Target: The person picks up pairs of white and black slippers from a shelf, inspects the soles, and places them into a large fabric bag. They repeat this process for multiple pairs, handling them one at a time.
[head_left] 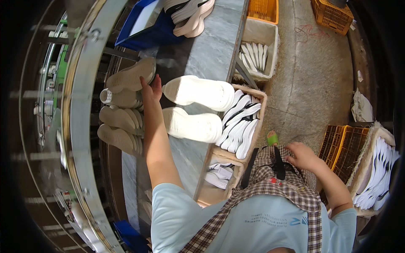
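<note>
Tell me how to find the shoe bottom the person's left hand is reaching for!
Start at the grey stone worktable and look to its left side, where tan shoe soles lie stacked. The left hand touches the topmost tan sole. It lies tilted, farthest from the person, unlike the two big white soles beside it.

You see a grey marbled counter running up the frame's middle, bare concrete floor at right, and orange crates along the top edge.
</note>
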Tool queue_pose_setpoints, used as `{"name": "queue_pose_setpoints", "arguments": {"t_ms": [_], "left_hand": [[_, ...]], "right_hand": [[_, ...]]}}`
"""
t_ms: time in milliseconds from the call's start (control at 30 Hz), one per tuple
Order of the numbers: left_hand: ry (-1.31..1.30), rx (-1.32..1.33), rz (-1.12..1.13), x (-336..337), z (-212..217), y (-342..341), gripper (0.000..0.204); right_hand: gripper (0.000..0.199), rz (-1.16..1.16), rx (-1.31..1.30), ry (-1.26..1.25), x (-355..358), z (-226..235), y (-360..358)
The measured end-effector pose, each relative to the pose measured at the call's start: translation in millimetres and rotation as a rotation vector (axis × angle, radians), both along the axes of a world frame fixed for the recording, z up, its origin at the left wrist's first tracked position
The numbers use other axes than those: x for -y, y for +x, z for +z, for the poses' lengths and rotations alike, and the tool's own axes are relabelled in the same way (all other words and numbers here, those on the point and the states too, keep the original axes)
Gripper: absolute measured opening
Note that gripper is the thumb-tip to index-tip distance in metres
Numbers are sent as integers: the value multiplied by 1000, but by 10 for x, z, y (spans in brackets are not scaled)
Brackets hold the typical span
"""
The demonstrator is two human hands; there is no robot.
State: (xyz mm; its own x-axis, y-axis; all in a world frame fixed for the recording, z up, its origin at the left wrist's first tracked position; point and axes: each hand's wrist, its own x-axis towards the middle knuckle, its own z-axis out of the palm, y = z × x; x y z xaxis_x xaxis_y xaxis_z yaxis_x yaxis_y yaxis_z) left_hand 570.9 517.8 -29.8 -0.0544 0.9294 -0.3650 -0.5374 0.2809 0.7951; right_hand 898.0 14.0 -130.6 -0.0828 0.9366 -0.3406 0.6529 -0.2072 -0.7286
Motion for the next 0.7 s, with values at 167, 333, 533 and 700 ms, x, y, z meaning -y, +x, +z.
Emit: {"name": "queue_pose_setpoints", "arguments": {"t_ms": [167, 333, 533, 700], "left_hand": [[7, 83, -10, -428, -158, -53, 54], [39, -248, 190, -611, 115, -172, 46], [-146, -386, 285, -583, 144, 46, 67], [55, -5, 220, -731, -52, 230, 67]], "right_hand": [[38, -49, -2, -99, -483, -79, 79], [37, 40, -76, -153, -682, -198, 15], [36, 85, -98, -137, -870, -406, -1], [36, 65, -45, -89, -1012, -470, 79]]}}
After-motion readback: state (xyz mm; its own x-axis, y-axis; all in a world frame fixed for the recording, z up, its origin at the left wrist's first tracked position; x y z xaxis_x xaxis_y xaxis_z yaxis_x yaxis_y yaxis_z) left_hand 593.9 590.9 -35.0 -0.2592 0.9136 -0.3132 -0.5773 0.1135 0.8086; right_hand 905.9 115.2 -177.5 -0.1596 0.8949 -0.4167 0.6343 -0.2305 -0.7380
